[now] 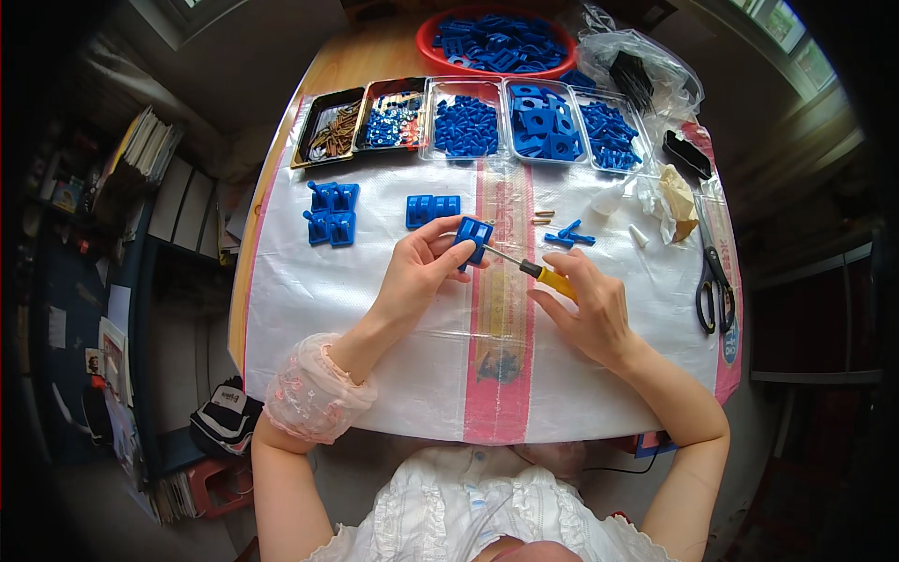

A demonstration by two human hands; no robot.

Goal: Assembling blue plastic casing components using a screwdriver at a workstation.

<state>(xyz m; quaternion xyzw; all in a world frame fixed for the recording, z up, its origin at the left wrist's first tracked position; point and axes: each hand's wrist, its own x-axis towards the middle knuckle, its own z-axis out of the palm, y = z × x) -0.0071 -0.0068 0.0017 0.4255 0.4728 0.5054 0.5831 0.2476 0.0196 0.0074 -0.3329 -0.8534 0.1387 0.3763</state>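
Note:
My left hand [420, 270] pinches a small blue plastic part [477, 230] above the middle of the table. In my right hand [597, 314] is a screwdriver [556, 281] with a yellow and black handle, its shaft pointing left and its tip at the blue part. Fingers hide much of the part, so I cannot tell whether a screw sits under the tip. Just beyond the left hand lies a row of blue pieces [433, 210]. Two brass-coloured screws [543, 221] and a few loose blue levers [569, 236] lie beyond the right hand. Several blue assemblies [332, 215] stand at the left.
Along the back stand a black tray of long screws [333, 131], a tray of small metal parts [391, 117] and clear boxes of blue parts [466, 126]. Behind them is a red basin [426, 49]. Black-handled scissors [714, 292] and a white cone tip [639, 236] lie right.

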